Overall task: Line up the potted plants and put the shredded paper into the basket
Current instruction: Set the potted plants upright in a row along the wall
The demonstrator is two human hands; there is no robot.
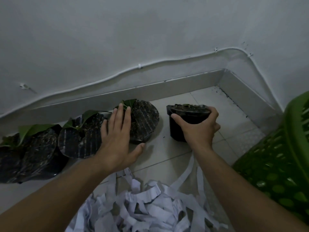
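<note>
Four potted plants along the wall [117, 47]: three bagged ones [80, 138] in a row, fourth pot [182, 126] just apart at the right, upright, likely being closed up. Left hand [115, 139] flat and open, steadying the third bag [143, 123]; right hand [200, 128] curled around the fourth pot's rim. Shredded paper [142, 206] heaped on the floor in the foreground, strips every way, green basket [275, 161] at right.

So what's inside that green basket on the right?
Nothing can be seen in the green basket. Only its perforated side and rim show; the inside is out of frame. The shredded paper lies on the floor.
</note>
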